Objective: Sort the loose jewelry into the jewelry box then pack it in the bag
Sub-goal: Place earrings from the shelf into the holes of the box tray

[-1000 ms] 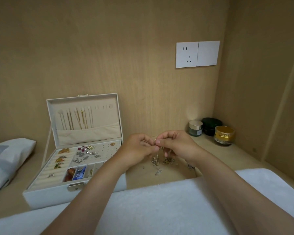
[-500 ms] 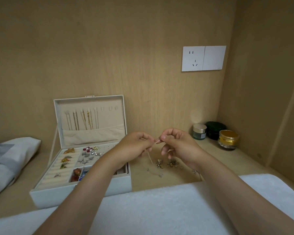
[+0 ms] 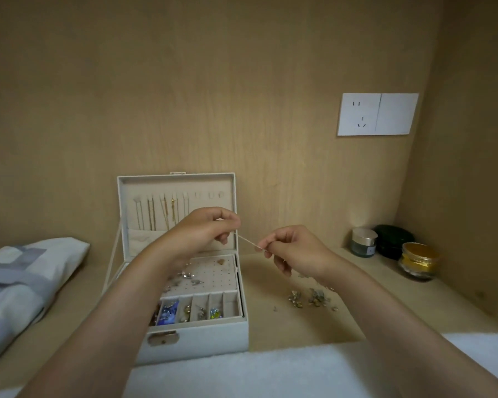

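Observation:
A white jewelry box (image 3: 202,337) stands open on the wooden shelf, its lid upright with several chains hanging inside. Earrings lie on its perforated pad and in its small front compartments. My left hand (image 3: 204,231) is raised in front of the lid and pinches one end of a thin chain (image 3: 246,241). My right hand (image 3: 293,251) pinches the other end, so the chain stretches taut between them above the box's right edge. A small pile of loose jewelry (image 3: 311,300) lies on the shelf to the right of the box.
Three cosmetic jars stand at the back right: a silver-lidded one (image 3: 364,242), a dark green one (image 3: 393,244) and a gold one (image 3: 419,261). A folded grey patterned cloth (image 3: 20,282) lies at the left. A white towel (image 3: 256,372) covers the near edge. A wall socket (image 3: 377,114) sits above.
My hands have drawn apart and moved left toward the box lid, pulling the chain straight between them. The camera has shifted, so the box sits nearer the centre.

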